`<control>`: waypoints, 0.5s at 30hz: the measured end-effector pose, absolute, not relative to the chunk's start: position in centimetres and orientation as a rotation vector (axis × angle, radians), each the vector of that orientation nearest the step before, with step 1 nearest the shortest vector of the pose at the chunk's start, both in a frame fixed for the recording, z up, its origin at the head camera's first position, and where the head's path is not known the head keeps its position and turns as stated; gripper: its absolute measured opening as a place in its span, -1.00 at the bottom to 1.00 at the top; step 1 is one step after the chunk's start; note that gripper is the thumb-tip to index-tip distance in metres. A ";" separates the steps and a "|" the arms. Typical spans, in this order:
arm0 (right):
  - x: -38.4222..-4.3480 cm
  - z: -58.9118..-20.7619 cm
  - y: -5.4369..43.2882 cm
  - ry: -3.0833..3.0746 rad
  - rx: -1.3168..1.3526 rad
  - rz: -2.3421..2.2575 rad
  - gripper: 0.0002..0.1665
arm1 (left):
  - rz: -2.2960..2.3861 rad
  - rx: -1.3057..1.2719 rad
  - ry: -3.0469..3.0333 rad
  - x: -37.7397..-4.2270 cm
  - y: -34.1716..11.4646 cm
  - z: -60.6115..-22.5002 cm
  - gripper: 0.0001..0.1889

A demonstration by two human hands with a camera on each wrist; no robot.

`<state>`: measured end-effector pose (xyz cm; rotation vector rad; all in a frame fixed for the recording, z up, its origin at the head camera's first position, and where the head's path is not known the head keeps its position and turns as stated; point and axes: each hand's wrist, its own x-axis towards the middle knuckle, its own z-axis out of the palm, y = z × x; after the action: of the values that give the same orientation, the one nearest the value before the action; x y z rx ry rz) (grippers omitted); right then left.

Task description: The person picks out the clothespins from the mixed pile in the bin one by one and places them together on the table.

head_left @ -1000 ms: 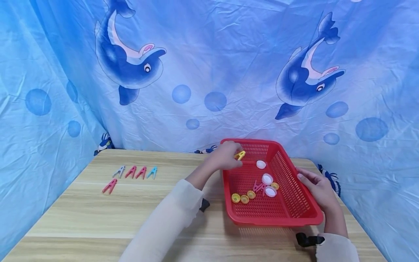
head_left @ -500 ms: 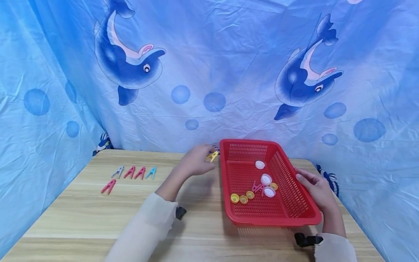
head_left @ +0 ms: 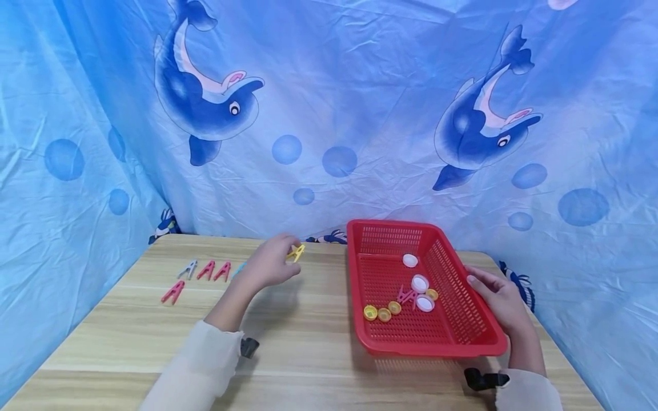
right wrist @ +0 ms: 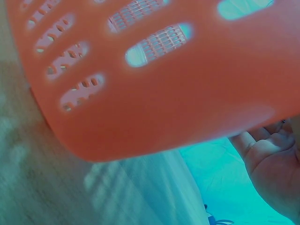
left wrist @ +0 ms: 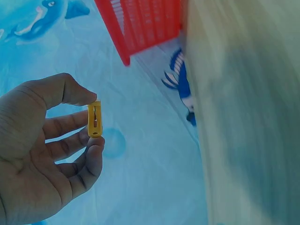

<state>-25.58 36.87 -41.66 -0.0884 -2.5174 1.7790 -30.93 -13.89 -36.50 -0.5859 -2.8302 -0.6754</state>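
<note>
My left hand [head_left: 268, 264] is above the table, pinching a yellow clothespin [head_left: 297, 252] between thumb and fingertips. The left wrist view shows the clothespin [left wrist: 95, 119] end-on, apart from the palm. Partly hidden behind this hand is a light blue clothespin [head_left: 240, 267]. At the right, my right hand [head_left: 501, 299] holds the side rim of a red plastic basket [head_left: 432, 349], thumb over the edge. Inside the basket lie pink clothespins [head_left: 408, 295], white caps [head_left: 420, 283] and yellow caps [head_left: 394, 308]. The basket wall [right wrist: 187, 103] fills much of the right wrist view.
Left of my left hand, several clothespins lie on the wooden table [head_left: 128, 342]: a grey one [head_left: 188, 269] and red ones [head_left: 206, 270], one of them [head_left: 173, 291] nearer the front. A blue dolphin-print curtain [head_left: 329, 114] hangs behind the table and along its sides.
My left hand has moved left from over the basket, carrying the yellow clothespin, and is now near the row of clothespins. The right hand and basket have stayed put.
</note>
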 end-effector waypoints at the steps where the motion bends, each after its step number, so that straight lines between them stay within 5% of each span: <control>1: -25.6 -41.7 36.9 -2.518 -0.083 1.772 -0.12 | -0.674 -0.582 -2.831 -30.8 -14.4 -36.7 -0.52; 15: -25.6 -41.6 36.9 -2.522 -0.046 1.740 -0.13 | -0.680 -0.449 -2.880 -29.2 -20.1 -38.7 -0.49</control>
<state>-25.63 36.92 -41.63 -0.0458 -2.5222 1.7397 -29.20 -20.15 -38.67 -0.4492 -2.8797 -0.6801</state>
